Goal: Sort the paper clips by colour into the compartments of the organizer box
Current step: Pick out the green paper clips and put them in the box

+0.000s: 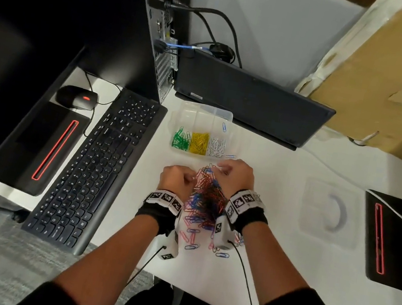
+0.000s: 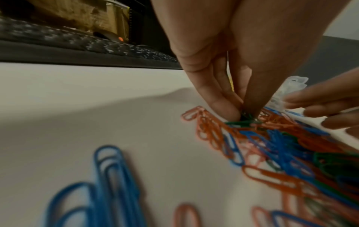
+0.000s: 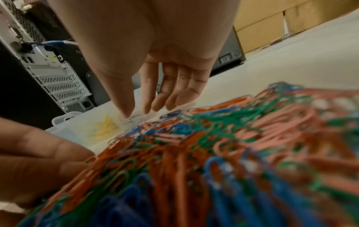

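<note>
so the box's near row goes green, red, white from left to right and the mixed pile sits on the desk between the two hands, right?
Not quite: the middle compartment of the organizer box holds yellow clips, not red, as the head view shows. The rest stands: green clips lie on the left, white clips on the right, and the mixed pile lies between the left hand and the right hand.

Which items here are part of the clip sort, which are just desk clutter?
In the job:
- organizer box, with green, yellow and white clips sorted
- mixed clip pile
- left hand, pinching a green clip
- right hand, fingers relaxed over the pile

Lying about:
- keyboard
- mouse
- computer tower
- cardboard box
</note>
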`<act>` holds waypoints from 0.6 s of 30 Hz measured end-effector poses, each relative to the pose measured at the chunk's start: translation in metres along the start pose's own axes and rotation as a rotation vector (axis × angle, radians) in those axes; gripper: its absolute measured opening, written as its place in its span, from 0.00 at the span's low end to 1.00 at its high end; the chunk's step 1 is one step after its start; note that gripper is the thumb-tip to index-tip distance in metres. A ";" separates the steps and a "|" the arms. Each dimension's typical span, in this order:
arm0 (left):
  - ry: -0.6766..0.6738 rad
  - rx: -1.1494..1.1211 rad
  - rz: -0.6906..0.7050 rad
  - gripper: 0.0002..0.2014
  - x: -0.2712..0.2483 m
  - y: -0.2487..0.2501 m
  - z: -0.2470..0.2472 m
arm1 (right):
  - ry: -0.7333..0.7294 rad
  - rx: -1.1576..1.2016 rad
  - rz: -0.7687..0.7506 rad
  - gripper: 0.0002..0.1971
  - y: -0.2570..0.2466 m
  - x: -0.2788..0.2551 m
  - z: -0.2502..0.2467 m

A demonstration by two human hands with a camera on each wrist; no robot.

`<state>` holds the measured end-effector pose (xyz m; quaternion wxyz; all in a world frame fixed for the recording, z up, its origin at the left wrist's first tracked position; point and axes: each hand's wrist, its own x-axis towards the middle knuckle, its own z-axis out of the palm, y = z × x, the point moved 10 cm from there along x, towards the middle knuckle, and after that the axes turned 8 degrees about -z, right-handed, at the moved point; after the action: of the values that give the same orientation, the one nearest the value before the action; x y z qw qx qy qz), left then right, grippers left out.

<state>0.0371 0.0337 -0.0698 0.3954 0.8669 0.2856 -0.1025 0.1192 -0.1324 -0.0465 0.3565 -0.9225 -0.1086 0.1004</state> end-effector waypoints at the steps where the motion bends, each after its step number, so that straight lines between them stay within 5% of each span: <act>1: -0.015 -0.010 -0.030 0.07 -0.001 -0.006 0.001 | -0.004 0.012 0.012 0.10 -0.004 0.001 0.005; 6: -0.063 -0.129 -0.125 0.10 -0.003 -0.023 -0.001 | -0.034 0.009 0.079 0.08 -0.006 -0.001 0.018; 18: -0.125 -0.349 -0.087 0.05 -0.001 -0.035 -0.015 | -0.279 -0.116 0.120 0.08 0.006 -0.017 0.015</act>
<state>0.0157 0.0623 -0.0812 0.5518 0.7640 0.3114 -0.1220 0.0997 -0.1319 -0.0594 0.2775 -0.9234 -0.1072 0.2424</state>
